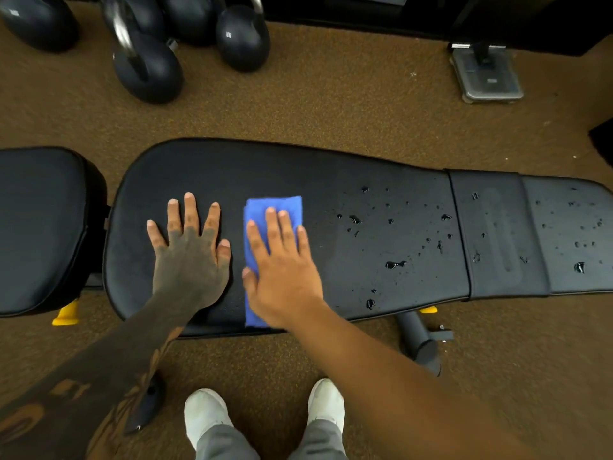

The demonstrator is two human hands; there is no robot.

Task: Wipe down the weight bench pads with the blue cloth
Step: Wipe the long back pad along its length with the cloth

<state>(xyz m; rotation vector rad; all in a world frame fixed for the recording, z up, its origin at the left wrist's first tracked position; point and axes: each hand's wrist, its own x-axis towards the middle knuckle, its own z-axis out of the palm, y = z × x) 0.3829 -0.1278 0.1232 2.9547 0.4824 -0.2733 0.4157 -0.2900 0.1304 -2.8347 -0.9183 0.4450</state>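
A long black back pad of the weight bench runs across the middle of the view, with a separate black seat pad at the left. My right hand lies flat on a folded blue cloth, pressing it against the back pad. My left hand rests flat on the pad just left of the cloth, fingers spread, holding nothing. Water droplets dot the pad to the right of the cloth, out to its right end.
Several black kettlebells stand on the brown floor behind the bench at the upper left. A small metal base plate sits at the upper right. A bench leg and yellow parts show below the pads. My white shoes are in front.
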